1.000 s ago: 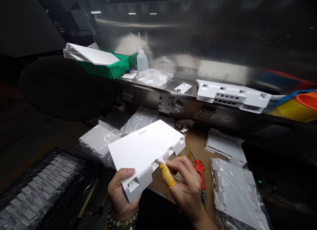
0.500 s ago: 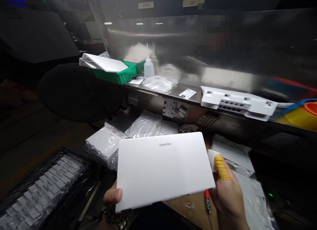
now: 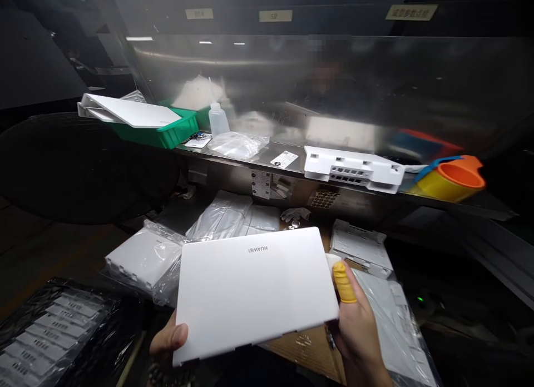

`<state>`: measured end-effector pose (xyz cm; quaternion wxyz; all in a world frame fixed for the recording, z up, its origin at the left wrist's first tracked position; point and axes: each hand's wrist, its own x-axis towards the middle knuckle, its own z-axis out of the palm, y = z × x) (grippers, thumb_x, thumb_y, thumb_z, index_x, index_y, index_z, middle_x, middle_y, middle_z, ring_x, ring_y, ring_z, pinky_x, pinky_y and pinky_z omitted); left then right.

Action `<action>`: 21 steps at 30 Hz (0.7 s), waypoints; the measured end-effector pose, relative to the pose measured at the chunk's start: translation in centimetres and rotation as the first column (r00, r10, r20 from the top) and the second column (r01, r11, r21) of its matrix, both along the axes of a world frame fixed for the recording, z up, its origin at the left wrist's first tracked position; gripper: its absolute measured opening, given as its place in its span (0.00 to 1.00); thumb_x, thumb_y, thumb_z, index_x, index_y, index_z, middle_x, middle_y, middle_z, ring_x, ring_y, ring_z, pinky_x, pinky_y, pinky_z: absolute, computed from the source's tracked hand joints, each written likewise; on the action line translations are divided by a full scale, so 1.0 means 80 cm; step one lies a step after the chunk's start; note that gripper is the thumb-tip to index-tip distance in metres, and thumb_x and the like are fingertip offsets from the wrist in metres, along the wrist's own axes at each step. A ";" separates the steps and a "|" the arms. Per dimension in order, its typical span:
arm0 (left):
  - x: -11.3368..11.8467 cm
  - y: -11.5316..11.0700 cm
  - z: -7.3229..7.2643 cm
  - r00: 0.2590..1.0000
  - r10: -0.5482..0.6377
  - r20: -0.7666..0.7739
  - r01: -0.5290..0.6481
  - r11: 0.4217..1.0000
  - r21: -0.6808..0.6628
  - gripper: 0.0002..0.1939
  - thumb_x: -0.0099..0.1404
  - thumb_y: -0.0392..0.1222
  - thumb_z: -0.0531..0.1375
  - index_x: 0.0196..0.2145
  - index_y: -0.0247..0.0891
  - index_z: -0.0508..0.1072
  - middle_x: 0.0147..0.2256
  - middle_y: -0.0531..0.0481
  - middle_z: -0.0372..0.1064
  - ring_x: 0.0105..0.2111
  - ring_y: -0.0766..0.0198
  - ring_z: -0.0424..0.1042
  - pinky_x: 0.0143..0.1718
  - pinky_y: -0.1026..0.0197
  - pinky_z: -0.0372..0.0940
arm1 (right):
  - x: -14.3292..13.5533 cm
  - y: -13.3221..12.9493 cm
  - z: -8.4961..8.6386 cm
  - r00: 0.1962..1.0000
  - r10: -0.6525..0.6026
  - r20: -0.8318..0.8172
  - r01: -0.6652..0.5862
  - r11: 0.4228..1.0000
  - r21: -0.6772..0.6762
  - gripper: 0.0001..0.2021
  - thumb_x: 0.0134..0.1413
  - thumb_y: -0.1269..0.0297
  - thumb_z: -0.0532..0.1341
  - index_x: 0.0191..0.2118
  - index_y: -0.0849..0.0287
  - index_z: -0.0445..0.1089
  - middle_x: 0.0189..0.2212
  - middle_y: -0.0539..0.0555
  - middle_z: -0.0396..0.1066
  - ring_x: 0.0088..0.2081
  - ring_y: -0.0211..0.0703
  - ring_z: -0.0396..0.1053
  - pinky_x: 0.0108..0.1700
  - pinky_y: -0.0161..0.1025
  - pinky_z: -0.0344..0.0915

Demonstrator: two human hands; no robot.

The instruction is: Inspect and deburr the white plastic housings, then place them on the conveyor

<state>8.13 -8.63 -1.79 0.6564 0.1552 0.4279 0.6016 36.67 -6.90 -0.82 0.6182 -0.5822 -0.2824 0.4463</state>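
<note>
A white plastic cover (image 3: pixel 254 298) marked HUAWEI, its lettering upside down to me, is held tilted before me. My left hand (image 3: pixel 169 337) is closed on its lower left corner, thumb on top and the other fingers hidden beneath. At the right edge, my right hand (image 3: pixel 354 314) is closed, with a yellow finger cot (image 3: pixel 344 284) on the thumb. Under that thumb a small piece of white cloth (image 3: pixel 332 259) is pinched beside the cover; the fingers behind are hidden. A bagged white cover (image 3: pixel 139 256) lies to the left, partly behind the held one.
On the shelf stand a green bin (image 3: pixel 179 130) with white covers, a squeeze bottle (image 3: pixel 218 120), a white slotted housing (image 3: pixel 354 170) and a yellow-orange tape dispenser (image 3: pixel 450 181). Stacked housings (image 3: pixel 361 245) lie right; a black-lined box (image 3: pixel 45 331) of white parts is at lower left.
My view has turned to the right, so the shelf and table items appear farther left. Both hands keep hold of the cover, whose tilt looks nearly the same.
</note>
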 end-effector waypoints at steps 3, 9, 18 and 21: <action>0.012 0.028 0.015 0.999 -0.042 0.008 0.041 0.999 0.027 0.46 0.40 0.53 0.77 0.58 0.45 0.75 0.49 0.40 0.80 0.56 0.28 0.72 0.51 0.36 0.74 | 0.013 -0.003 0.000 0.991 0.028 0.132 -0.033 0.999 0.037 0.21 0.63 0.46 0.63 0.54 0.52 0.73 0.45 0.53 0.79 0.38 0.44 0.76 0.35 0.35 0.73; 0.034 0.056 0.028 0.966 -0.125 -0.226 0.119 0.992 -0.041 0.24 0.45 0.44 0.79 0.40 0.37 0.82 0.36 0.43 0.82 0.48 0.40 0.79 0.47 0.47 0.77 | 0.038 -0.007 -0.014 0.935 -0.015 0.355 -0.105 0.943 0.316 0.15 0.65 0.51 0.62 0.52 0.52 0.70 0.46 0.55 0.76 0.43 0.46 0.75 0.41 0.38 0.73; 0.044 0.049 0.044 0.808 0.103 -0.580 0.270 0.810 0.521 0.06 0.54 0.44 0.75 0.30 0.43 0.86 0.29 0.45 0.81 0.33 0.51 0.80 0.40 0.55 0.77 | 0.040 -0.010 0.020 0.968 0.136 -0.209 -0.097 0.978 0.184 0.19 0.65 0.42 0.57 0.48 0.53 0.65 0.46 0.57 0.78 0.16 0.34 0.68 0.15 0.34 0.64; 0.039 0.058 0.042 0.766 0.053 -0.641 0.467 0.640 0.611 0.04 0.61 0.39 0.71 0.36 0.44 0.85 0.32 0.47 0.83 0.34 0.52 0.82 0.40 0.54 0.77 | 0.033 -0.011 0.026 0.933 0.173 -0.317 -0.155 0.985 0.079 0.25 0.58 0.39 0.63 0.44 0.59 0.69 0.42 0.61 0.80 0.20 0.39 0.73 0.16 0.35 0.69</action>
